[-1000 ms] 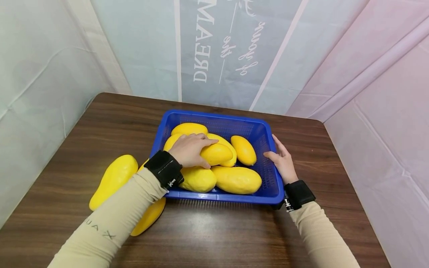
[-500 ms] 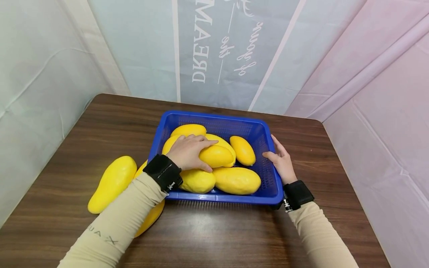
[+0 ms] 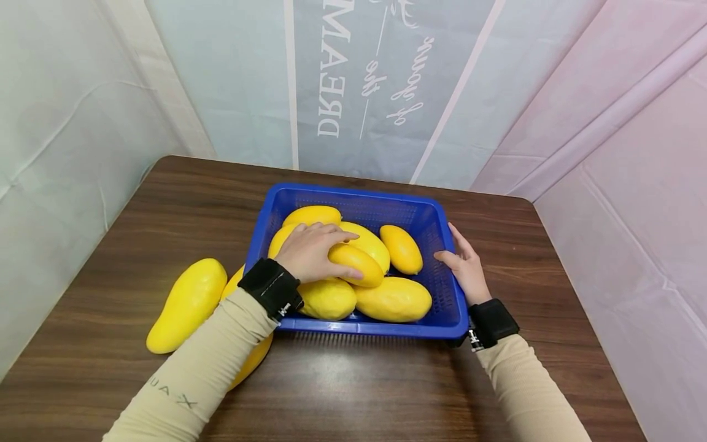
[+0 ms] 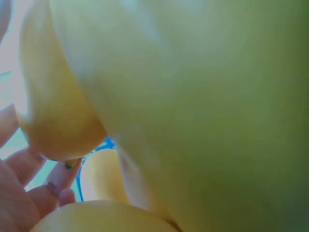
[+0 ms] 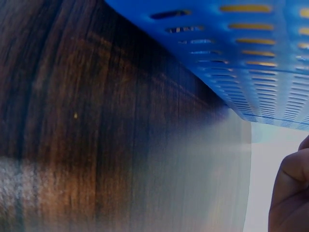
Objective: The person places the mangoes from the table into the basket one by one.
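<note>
A blue plastic basket [image 3: 353, 328] with slotted walls stands on the table, holding several yellow mangoes. My left hand [image 3: 312, 253] reaches into it and grips one smooth mango [image 3: 358, 264] above the others, thumb on its near side. In the left wrist view, fingers [image 4: 24, 166] lie around the stem end of that mango [image 4: 60, 111]. My right hand [image 3: 466, 270] holds the basket's right rim, thumb inside and fingers outside. Just part of the right hand [image 5: 292, 188] shows in the right wrist view, beside the slotted wall [image 5: 260, 72].
Left of the basket, a long yellow mango [image 3: 188, 304] lies on the brown wooden table [image 3: 353, 387]. Another mango [image 3: 251, 362] is partly hidden under the left forearm. A printed cloth [image 3: 381, 92] hangs behind the table, and pale sheets enclose both sides.
The mango in my left hand has tilted, its free end dipping toward the near side, and the thumb has moved over it. The right hand stays on the basket rim.
</note>
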Demonstrator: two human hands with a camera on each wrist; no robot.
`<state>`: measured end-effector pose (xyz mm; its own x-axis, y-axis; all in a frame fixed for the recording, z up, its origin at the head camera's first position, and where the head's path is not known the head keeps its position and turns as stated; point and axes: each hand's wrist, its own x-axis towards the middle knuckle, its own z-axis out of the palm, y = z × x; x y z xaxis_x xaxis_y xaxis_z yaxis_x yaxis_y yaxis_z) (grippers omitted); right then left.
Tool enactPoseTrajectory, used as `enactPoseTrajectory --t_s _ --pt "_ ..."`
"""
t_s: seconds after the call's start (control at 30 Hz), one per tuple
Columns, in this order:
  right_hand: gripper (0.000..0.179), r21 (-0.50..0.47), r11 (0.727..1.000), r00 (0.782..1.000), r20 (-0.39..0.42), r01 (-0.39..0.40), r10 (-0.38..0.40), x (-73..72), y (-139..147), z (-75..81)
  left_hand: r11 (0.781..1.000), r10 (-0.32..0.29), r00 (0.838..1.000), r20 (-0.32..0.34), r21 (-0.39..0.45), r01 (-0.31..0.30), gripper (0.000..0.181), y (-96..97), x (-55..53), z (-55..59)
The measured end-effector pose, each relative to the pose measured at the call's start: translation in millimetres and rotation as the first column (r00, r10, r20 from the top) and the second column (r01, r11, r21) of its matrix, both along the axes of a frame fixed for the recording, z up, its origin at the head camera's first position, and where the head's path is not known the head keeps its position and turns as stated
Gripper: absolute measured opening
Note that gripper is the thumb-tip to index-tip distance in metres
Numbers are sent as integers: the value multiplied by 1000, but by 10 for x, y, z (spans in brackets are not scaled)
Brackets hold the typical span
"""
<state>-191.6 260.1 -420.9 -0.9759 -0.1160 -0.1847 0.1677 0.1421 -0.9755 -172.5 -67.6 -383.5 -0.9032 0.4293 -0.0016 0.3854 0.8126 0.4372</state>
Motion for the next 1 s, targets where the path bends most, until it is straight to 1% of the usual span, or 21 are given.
enactPoseTrajectory --t_s 0.2,0.33,0.5,0.7,0.83,0.9,1.0 --pt "72 9 1000 1000 -5 10 -10 19 2 12 997 47 999 -20 70 -45 71 8 13 -26" --pt "72 2 1000 1000 1 11 -11 21 4 10 993 67 997 -34 103 -63 64 11 16 -44" --pt "72 8 1000 1000 6 10 -10 18 9 3 989 78 996 -43 125 -72 57 15 16 -56" --pt "72 10 1000 1000 0 14 -14 8 8 1 982 90 995 -46 170 -81 53 5 21 -37" --pt "72 6 1000 1000 -7 8 -7 11 -4 2 967 103 994 -28 237 -93 50 -11 26 -21" --pt "72 4 1000 1000 -8 6 -6 11 -8 4 955 109 994 -18 278 -100 48 -17 29 -14" --pt "72 3 1000 1000 -6 10 -10 11 -5 10 931 122 992 -16 347 -109 44 -19 28 -1"
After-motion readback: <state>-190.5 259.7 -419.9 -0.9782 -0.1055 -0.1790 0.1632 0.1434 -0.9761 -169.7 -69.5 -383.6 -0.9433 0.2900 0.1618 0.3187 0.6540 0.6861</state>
